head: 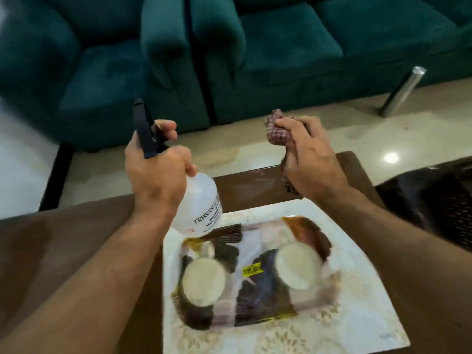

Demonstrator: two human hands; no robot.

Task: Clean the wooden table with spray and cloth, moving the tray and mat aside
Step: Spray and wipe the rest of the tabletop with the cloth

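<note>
My left hand [155, 169] grips a clear spray bottle [201, 205] by its dark trigger head, held above the wooden table [66, 238] with the nozzle pointing away. My right hand [306, 159] holds a bunched checked cloth [278, 129] in the air over the table's far edge. Below both hands a white tray [344, 251] with a dark patterned inside lies on the table; two pale round items [204, 281] sit in it. A dark woven mat [439, 198] lies on the table at the right.
Teal sofas [281, 52] stand beyond the table across a strip of pale glossy floor [255, 149]. A chrome leg [401, 93] rises from the floor at the back right. Bare wood shows left of the tray.
</note>
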